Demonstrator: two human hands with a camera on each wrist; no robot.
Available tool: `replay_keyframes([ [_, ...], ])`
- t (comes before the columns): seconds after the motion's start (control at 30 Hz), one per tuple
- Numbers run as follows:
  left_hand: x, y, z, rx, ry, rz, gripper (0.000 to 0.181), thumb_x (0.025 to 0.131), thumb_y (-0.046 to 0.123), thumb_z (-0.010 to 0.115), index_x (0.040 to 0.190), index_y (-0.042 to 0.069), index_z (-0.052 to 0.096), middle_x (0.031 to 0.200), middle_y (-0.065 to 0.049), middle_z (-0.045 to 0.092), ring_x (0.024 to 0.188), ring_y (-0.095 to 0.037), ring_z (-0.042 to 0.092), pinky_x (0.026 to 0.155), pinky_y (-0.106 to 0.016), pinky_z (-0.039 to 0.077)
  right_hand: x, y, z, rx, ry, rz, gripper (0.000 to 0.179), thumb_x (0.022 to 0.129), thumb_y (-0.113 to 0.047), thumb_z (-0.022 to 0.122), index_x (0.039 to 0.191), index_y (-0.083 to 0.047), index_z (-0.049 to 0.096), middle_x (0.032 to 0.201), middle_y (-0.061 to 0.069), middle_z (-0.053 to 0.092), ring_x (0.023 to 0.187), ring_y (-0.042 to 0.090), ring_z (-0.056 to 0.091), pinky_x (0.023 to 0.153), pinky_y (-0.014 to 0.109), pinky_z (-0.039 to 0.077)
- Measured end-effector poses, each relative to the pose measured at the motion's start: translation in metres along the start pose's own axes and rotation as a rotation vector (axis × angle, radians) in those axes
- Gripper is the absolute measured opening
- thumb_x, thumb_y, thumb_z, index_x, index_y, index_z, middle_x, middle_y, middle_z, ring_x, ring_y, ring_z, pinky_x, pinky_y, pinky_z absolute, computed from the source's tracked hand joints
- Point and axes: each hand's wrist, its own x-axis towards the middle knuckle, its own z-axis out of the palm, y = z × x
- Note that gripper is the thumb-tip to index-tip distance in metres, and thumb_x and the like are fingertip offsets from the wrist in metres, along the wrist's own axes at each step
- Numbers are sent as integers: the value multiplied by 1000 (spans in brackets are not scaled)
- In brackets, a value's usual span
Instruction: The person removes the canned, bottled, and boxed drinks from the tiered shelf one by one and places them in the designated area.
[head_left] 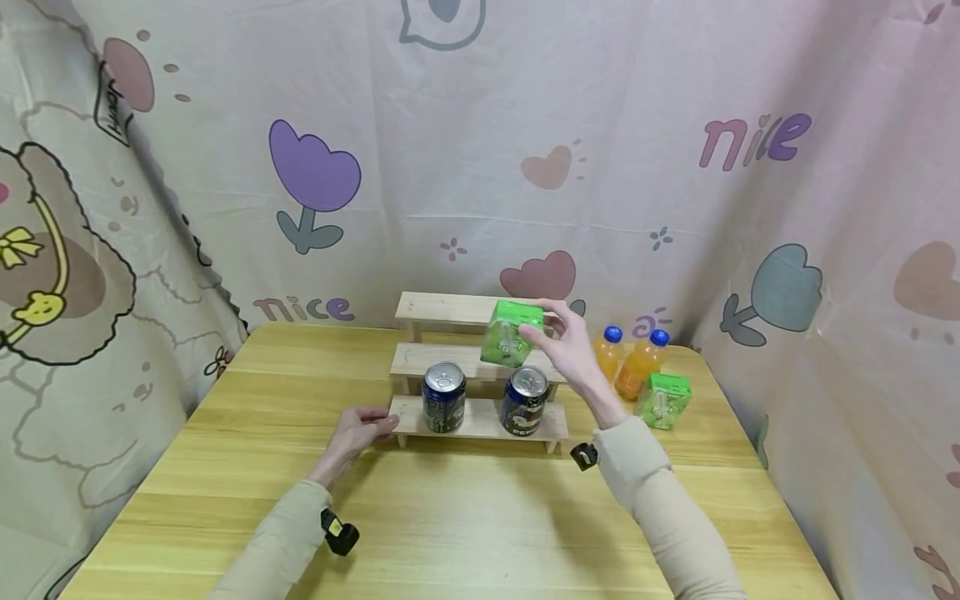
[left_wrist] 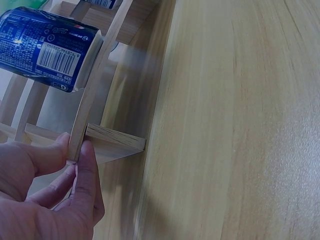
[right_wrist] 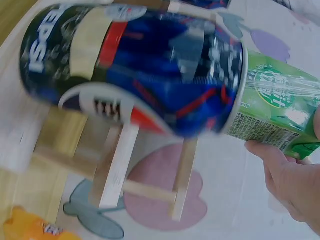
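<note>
A three-step wooden rack [head_left: 480,423] stands on the table, two dark blue Pepsi cans upright on its lowest step: a left can [head_left: 444,398] and a right can [head_left: 523,402]. My left hand [head_left: 356,437] pinches the left end of that step; in the left wrist view, thumb and fingers [left_wrist: 86,172] close on the board's edge. My right hand [head_left: 572,346] holds a green drink carton [head_left: 512,335] in the air above the right can, in front of the upper steps. The right wrist view shows this carton [right_wrist: 280,100] partly behind the near can [right_wrist: 135,70].
Right of the rack stand two orange juice bottles with blue caps, a rear bottle [head_left: 609,350] and a front bottle [head_left: 642,367]. Another green carton [head_left: 664,400] sits before them. A patterned curtain [head_left: 465,167] hangs behind the wooden table [head_left: 465,517].
</note>
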Motion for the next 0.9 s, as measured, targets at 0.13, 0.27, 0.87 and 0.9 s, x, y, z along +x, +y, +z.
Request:
replay_keyframes([
  [0.13, 0, -1, 0, -5, 4, 4, 42, 97, 6, 65, 129, -19, 54, 116, -29, 67, 84, -11, 69, 84, -29, 64, -5, 1, -16, 15, 39, -2, 41, 94, -3, 69, 133, 3, 56, 127, 17, 58, 103, 7, 60, 82, 14, 55],
  [0.27, 0, 0, 0, -8, 0, 13, 43, 97, 6, 65, 129, -20, 53, 115, -29, 68, 84, -10, 68, 83, -29, 64, -8, 5, -34, 4, 78, 4, 43, 93, -1, 68, 133, 5, 55, 124, 9, 59, 102, 1, 59, 90, 12, 54],
  [0.87, -1, -1, 0, 0, 1, 14, 42, 97, 6, 64, 129, -20, 53, 120, -33, 65, 87, -12, 69, 85, -30, 64, -34, 39, -100, -103, 138, 28, 43, 96, -8, 67, 133, 7, 52, 113, -17, 57, 105, -7, 59, 89, 7, 53],
  [0.9, -1, -1, 0, 1, 0, 15, 42, 97, 6, 64, 129, -20, 53, 120, -33, 65, 87, -12, 69, 85, -30, 64, -35, 41, -103, -99, 140, 29, 42, 96, -7, 67, 132, 8, 52, 112, -18, 58, 105, -7, 60, 89, 7, 53],
])
